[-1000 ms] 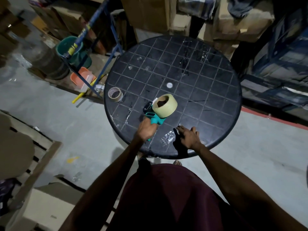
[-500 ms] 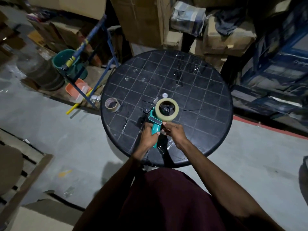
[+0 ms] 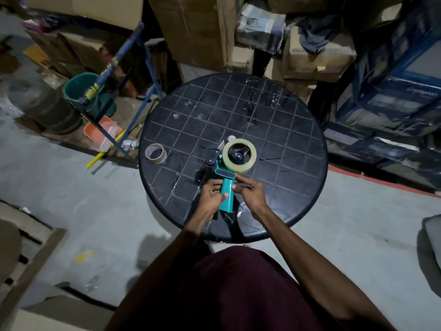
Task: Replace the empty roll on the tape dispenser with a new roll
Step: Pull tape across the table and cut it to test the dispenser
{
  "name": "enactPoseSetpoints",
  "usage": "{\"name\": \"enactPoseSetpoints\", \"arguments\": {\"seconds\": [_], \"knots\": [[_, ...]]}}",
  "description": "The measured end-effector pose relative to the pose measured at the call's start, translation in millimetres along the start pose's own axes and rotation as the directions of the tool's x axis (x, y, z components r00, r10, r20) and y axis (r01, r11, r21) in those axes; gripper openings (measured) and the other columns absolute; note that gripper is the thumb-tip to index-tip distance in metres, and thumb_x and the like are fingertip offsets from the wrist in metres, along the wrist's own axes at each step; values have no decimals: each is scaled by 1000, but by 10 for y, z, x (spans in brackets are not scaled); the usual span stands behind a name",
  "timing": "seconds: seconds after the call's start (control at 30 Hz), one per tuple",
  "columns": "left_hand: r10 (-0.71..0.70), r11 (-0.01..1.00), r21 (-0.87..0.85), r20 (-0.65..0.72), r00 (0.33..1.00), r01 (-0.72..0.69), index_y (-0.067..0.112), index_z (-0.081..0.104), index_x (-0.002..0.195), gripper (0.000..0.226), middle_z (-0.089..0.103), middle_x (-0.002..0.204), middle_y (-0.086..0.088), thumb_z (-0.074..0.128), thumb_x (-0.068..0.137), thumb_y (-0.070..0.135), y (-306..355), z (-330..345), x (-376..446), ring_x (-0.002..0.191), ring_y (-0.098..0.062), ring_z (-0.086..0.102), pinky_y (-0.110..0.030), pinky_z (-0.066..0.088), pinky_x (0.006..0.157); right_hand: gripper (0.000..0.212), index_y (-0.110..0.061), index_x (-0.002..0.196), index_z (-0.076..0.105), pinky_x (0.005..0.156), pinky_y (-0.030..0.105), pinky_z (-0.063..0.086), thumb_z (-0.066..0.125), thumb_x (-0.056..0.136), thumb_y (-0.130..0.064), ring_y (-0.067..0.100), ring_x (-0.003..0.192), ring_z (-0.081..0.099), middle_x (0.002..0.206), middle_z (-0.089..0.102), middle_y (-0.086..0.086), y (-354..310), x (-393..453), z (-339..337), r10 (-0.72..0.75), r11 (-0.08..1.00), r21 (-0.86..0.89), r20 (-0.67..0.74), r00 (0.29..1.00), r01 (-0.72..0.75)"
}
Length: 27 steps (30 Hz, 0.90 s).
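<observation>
Your left hand [image 3: 213,193] wraps the teal handle of the tape dispenser [image 3: 225,185], steadying it above the desk [image 3: 298,149] so the new roll [image 3: 239,155] sits square on its hub. Your right hand [image 3: 251,189] pinches near the handle's top — likely after the tape's loose end, though I cannot tell. The empty roll [image 3: 155,153] lies aside at the desk's left edge — out of the way.
</observation>
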State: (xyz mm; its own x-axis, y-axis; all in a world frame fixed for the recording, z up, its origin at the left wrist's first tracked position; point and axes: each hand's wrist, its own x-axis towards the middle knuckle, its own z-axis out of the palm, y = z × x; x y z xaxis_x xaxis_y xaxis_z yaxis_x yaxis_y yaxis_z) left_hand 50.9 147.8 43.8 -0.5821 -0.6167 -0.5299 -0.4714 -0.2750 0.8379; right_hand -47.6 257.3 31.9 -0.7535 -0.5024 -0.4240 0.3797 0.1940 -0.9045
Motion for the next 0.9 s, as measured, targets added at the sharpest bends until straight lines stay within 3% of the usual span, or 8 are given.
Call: {"name": "enactPoseSetpoints", "arguments": {"seconds": [0.13,0.27,0.37,0.47,0.6,0.77,0.9], "knots": [[10,999,44,22,1000,-11,4,64,116,44,68,99,-7,75,76,-12,40,-126,179,93,-22,67,-33,58,85,46,-14,120,74,95,49,59,77,80,8,28,105,73,115,76,5,69,101,106,19,1000,-17,-59,998,-20],[14,996,87,74,997,-20,10,66,109,42,70,99,-11,80,73,-8,65,-340,402,91,-24,67,-37,59,85,46,-16,118,76,91,57,59,76,80,8,31,98,74,111,77,10,105,185,361,59,998,-7,-129,990,-60],[8,994,106,121,993,-21,4,66,112,43,69,94,-7,78,74,-12,110,-533,532,86,-19,67,-22,57,73,45,-20,117,76,84,63,58,74,81,7,34,91,74,110,77,12,92,225,606,96,995,10,-187,978,-95],[-9,996,90,154,988,-5,-3,64,113,42,66,87,-2,75,75,-17,119,-708,679,77,-10,63,-12,54,63,43,-13,121,74,82,53,62,74,84,8,36,94,75,110,77,8,45,251,834,120,993,36,-244,962,-115],[-24,996,86,197,980,8,-3,65,113,45,67,87,-3,77,73,-17,145,-877,898,77,-10,65,-13,55,63,42,-7,124,72,71,30,63,72,85,10,18,87,75,109,77,7,-42,268,1083,109,994,56,-327,939,-96],[-39,997,78,238,970,21,-4,63,115,47,68,97,-14,79,73,-15,213,-915,1118,87,-22,66,-19,56,67,45,-7,123,73,89,40,61,73,82,10,21,102,74,113,77,8,-84,395,1177,97,995,40,-383,919,-89],[-68,991,129,252,965,36,-1,64,117,48,69,102,-14,82,73,-10,272,-852,1306,90,-22,67,-26,58,74,50,-10,124,72,93,38,60,75,79,11,21,106,73,117,76,6,-78,584,1157,115,992,-7,-398,910,-128]]}}
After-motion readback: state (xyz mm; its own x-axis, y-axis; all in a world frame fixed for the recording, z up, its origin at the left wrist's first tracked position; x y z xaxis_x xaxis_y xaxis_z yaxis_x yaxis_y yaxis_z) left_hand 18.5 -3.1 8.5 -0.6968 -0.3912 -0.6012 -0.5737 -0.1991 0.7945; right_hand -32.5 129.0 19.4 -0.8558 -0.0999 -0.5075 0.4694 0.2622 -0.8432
